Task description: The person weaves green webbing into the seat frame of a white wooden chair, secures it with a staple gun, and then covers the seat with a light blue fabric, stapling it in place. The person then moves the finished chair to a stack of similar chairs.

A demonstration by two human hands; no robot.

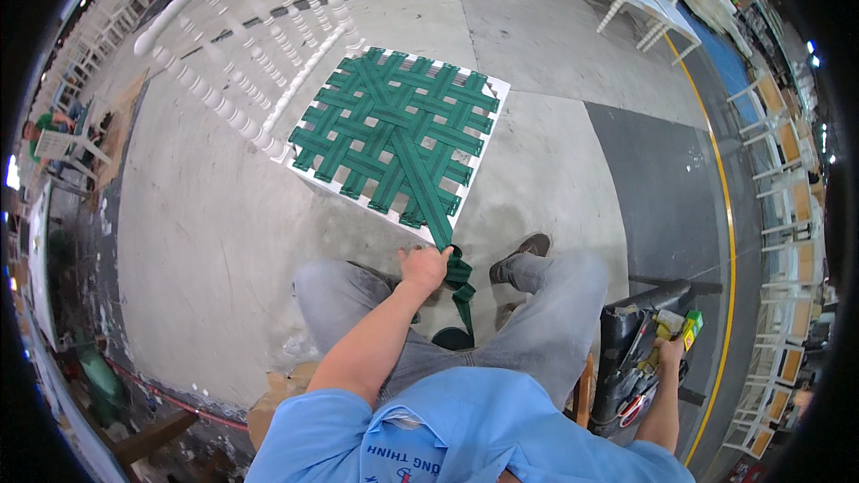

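A white chair with turned spindles has a seat of woven green webbing. One green webbing strap runs diagonally over the weave to the near corner of the seat. There my left hand is closed on it, with the loose length hanging in folds between my knees. Out to the right, my right hand is over a black padded tool holder, its fingers curled beside a yellow-green box. What those fingers grip is hidden. Red-handled scissors lie lower in the holder.
White chairs stand at the far right, and more chair frames line the right side beyond a yellow floor line. Another person sits at the far left. A red hose crosses the floor at lower left.
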